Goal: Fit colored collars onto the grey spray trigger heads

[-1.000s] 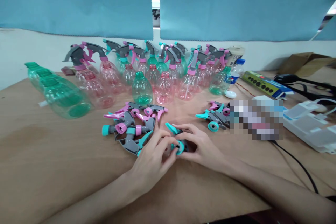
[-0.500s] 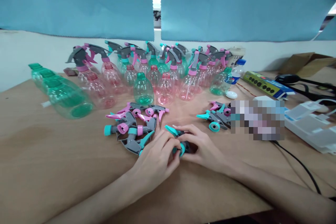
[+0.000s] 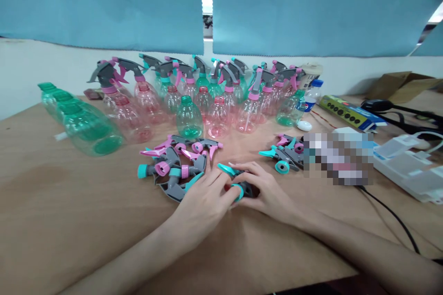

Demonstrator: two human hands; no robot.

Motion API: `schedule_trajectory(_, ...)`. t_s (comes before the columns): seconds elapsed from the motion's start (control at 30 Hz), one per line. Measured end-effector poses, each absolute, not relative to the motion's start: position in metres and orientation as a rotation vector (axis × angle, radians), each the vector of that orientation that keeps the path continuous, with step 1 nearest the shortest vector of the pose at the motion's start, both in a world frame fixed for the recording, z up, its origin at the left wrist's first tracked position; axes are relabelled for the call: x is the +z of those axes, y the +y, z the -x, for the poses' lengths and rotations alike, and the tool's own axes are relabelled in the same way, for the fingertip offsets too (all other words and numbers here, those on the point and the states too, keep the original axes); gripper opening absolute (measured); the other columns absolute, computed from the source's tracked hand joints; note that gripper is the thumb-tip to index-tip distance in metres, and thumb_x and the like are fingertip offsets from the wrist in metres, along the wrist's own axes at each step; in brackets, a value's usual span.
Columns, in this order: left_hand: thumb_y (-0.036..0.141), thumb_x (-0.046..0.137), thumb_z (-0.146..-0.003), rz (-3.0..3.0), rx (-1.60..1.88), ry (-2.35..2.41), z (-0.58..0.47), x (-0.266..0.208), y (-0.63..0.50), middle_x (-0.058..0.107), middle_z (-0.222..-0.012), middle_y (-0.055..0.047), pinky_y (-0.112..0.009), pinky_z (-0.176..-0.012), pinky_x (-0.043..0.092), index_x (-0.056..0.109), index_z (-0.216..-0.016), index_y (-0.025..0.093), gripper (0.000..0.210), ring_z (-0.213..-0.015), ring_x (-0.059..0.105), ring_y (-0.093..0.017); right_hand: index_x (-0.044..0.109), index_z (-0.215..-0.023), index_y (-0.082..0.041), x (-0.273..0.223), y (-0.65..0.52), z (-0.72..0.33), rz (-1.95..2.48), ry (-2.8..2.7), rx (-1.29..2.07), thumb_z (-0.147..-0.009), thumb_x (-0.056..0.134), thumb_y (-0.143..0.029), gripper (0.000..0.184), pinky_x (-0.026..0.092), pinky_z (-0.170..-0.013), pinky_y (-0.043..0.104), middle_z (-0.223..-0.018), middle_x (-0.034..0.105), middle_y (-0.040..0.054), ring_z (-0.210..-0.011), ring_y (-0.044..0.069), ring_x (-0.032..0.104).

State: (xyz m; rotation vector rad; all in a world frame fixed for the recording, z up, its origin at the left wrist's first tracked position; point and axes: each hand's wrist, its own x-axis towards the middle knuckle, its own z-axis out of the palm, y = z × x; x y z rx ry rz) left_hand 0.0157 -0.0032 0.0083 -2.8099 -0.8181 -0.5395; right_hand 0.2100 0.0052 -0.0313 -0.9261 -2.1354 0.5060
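Observation:
A grey and teal trigger spray head [image 3: 246, 189] is held between my two hands, low over the table [image 3: 104, 235]. My right hand [image 3: 268, 189] wraps its fingers round the body from the right. My left hand [image 3: 207, 196] has its fingers closed at the teal collar; the fingertips are partly hidden. Just beyond my left hand lies a pile of loose spray heads [image 3: 175, 191], some with pink and some with teal parts. A smaller group of spray heads [image 3: 289, 156] lies to the right of my right hand.
Upright pink and green bottles, such as a green bottle [image 3: 189, 117], stand behind; many carry spray heads. Several green bottles [image 3: 93, 131] stand at left. A Pepsi bottle [image 3: 311, 97], a flat box [image 3: 349, 111], a clear plastic case [image 3: 411, 161] and a black cable [image 3: 391, 209] are at right.
My left hand's fingers have shifted slightly at the collar, so more of the teal ring shows. The spray head and my right hand stay nearly in place.

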Motion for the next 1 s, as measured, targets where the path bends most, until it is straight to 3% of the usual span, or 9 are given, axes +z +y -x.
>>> schedule_trajectory(0.3,0.008,0.038,-0.093,2.888,-0.619,-0.776,-0.013,-0.006,0.006,0.054,-0.082,-0.006,-0.031,-0.066,0.049,0.055,-0.080,0.014,0.022,-0.078,0.049,-0.018,0.063,-0.096,-0.024,-0.030,0.004,-0.209,0.947,-2.149,0.567,-0.074,0.073,-0.036,0.027,0.044,-0.098,0.042,-0.124,0.056,0.0080,-0.119,0.025,0.051)
schedule_trajectory(0.5,0.013,0.040,-0.095,2.870,-0.968,-0.851,-0.010,-0.002,0.001,0.058,-0.087,-0.006,-0.029,-0.068,0.051,0.055,-0.090,0.014,0.016,-0.081,0.054,-0.017,0.062,-0.102,-0.023,-0.023,0.006,-0.215,1.012,-2.060,0.668,-0.077,0.071,-0.029,0.027,0.042,-0.099,0.042,-0.123,0.056,0.0083,-0.120,0.025,0.050)
schedule_trajectory(0.67,0.011,0.047,-0.092,2.876,-1.223,-0.797,-0.007,-0.001,0.001,0.063,-0.086,-0.004,-0.027,-0.071,0.053,0.056,-0.096,0.015,0.011,-0.081,0.061,-0.015,0.062,-0.097,-0.022,-0.015,0.005,-0.216,1.004,-1.989,0.744,-0.078,0.070,-0.033,0.024,0.044,-0.096,0.041,-0.114,0.060,0.0078,-0.116,0.024,0.054)
schedule_trajectory(0.83,0.006,0.048,-0.091,2.867,-1.366,-0.806,-0.004,0.000,0.001,0.066,-0.099,-0.005,-0.029,-0.081,0.055,0.059,-0.106,0.018,0.023,-0.093,0.063,-0.015,0.060,-0.103,-0.025,-0.016,-0.002,-0.212,0.948,-2.004,0.776,-0.076,0.072,-0.037,0.032,0.045,-0.096,0.041,-0.119,0.059,0.0078,-0.116,0.025,0.054)
schedule_trajectory(1.0,0.008,0.048,-0.091,2.910,-1.362,-0.745,-0.007,-0.001,-0.002,0.067,-0.098,-0.007,-0.032,-0.080,0.056,0.062,-0.106,0.019,0.023,-0.095,0.064,-0.017,0.059,-0.104,-0.024,-0.020,-0.005,-0.210,0.921,-2.028,0.749,-0.073,0.074,-0.036,0.036,0.044,-0.097,0.041,-0.121,0.056,0.0085,-0.117,0.025,0.053)
